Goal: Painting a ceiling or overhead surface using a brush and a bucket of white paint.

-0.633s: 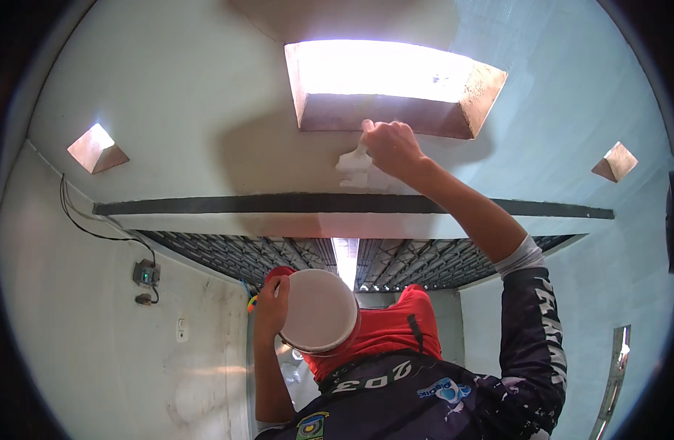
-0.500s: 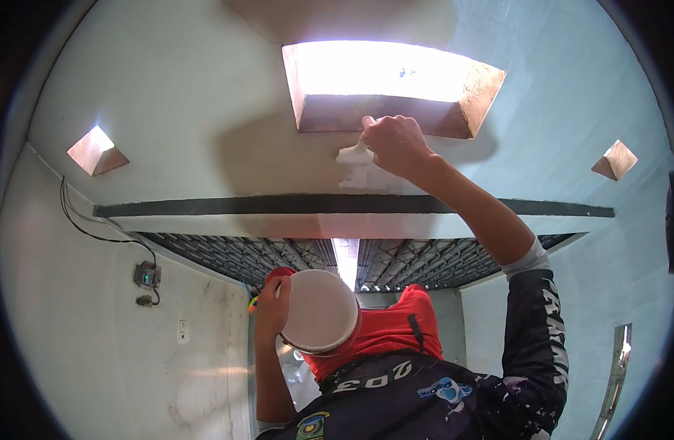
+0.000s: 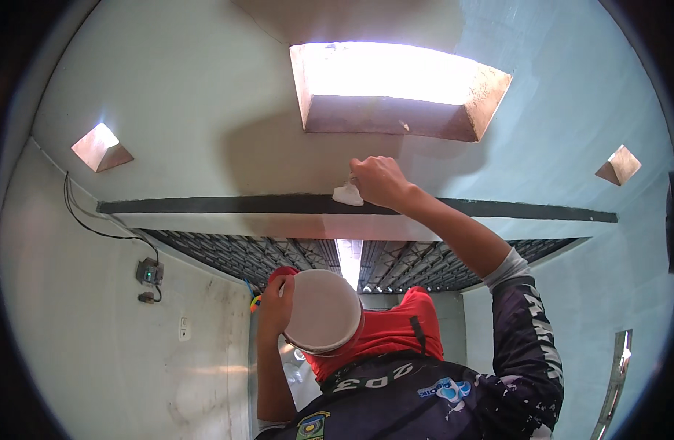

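Observation:
My right hand is closed around a paintbrush with pale, paint-covered bristles; its handle is mostly hidden in the fist. The brush overlaps the dark horizontal strip low on the wall face. Whether the bristles touch the surface I cannot tell. My left hand grips the rim of a round bucket of whitish paint, held in front of my red trousers.
Above my right hand is a bright rectangular opening with bare, rough sides. Small square openings sit at the left and right. Below the strip lies a dark grating. A cable-fed switch box hangs on the left wall.
My right hand has moved down with the paintbrush, from just under the bright opening to the dark strip. My left hand keeps the bucket in about the same place.

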Demonstrator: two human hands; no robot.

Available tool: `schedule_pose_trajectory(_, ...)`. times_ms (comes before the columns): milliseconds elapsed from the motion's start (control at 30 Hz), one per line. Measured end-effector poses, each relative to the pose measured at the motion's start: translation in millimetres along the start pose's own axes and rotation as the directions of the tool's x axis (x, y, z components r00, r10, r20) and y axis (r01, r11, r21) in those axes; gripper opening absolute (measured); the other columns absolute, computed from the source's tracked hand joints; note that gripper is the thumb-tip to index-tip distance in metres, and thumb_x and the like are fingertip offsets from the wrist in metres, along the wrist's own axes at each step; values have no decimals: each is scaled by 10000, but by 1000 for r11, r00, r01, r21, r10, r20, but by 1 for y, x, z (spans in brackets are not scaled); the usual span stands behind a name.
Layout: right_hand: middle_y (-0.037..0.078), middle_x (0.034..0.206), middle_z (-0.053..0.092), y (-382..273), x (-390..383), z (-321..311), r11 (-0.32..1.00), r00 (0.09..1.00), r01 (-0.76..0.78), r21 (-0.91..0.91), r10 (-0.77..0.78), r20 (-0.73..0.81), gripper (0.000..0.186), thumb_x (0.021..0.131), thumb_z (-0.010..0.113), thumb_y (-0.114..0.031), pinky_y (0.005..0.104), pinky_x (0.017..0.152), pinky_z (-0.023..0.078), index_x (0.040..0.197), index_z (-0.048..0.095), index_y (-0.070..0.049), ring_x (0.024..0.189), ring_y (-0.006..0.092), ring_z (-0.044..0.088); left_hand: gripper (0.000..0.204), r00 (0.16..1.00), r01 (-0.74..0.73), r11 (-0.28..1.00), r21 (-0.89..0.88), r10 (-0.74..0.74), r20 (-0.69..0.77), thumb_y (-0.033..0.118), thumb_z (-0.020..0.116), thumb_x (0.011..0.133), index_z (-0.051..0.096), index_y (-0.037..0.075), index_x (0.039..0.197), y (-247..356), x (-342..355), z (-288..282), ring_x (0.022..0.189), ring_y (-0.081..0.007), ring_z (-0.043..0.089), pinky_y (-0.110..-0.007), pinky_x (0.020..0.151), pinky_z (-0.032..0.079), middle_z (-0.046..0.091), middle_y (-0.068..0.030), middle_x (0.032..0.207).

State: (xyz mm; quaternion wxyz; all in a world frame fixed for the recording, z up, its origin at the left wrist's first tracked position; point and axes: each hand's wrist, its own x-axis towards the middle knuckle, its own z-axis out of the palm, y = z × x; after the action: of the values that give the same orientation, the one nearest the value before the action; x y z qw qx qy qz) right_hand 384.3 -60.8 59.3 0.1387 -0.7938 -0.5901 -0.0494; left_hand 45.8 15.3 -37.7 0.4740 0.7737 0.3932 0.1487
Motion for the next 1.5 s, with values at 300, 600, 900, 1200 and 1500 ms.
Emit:
schedule_pose_trajectory(300,223,737,683,10,33,33,987,993,91,-134,-100,-59,126,826,639,-84,506,637,552,879,595,22,699,424,693,437,1000,23,999,-31,-24,-2,395,517,1035,663,-8,1120,-8,-4,-3,1020,-322,675,-380,901,491,704,-192,1057)
schedule_pose_trajectory(600,219,766,693,15,33,23,987,995,64,-149,-75,-68,110,875,598,-86,508,652,558,889,580,21,721,412,705,430,1000,11,999,-34,-10,16,390,521,1036,664,-9,1114,-3,-2,-4,1003,-300,675,-366,899,488,707,-180,1051)
schedule_pose_trajectory(900,201,790,695,-14,35,-39,989,984,53,-140,-76,-161,120,911,578,-111,490,658,554,913,583,9,732,371,712,437,1000,17,1000,-10,-17,-1,392,526,1027,658,-12,1128,-1,-3,-1,1006,-300,670,-368,910,482,702,-183,1047)
schedule_pose_trajectory(1200,139,698,656,1,3,-51,934,937,8,358,118,-329,172,897,646,-166,388,578,525,876,560,-19,593,274,655,442,1000,13,1000,-4,-14,-18,397,523,1026,666,-11,1118,-4,0,3,1015,-339,676,-385,900,490,707,-202,1047)
schedule_pose_trajectory(1500,116,768,652,28,-57,26,-31,707,-391,920,630,322,164,902,596,-139,281,544,554,880,561,20,651,201,688,425,1000,-10,999,-51,9,-5,381,531,1023,670,-12,1110,-1,-1,-1,1018,-334,677,-382,905,491,706,-208,1054)
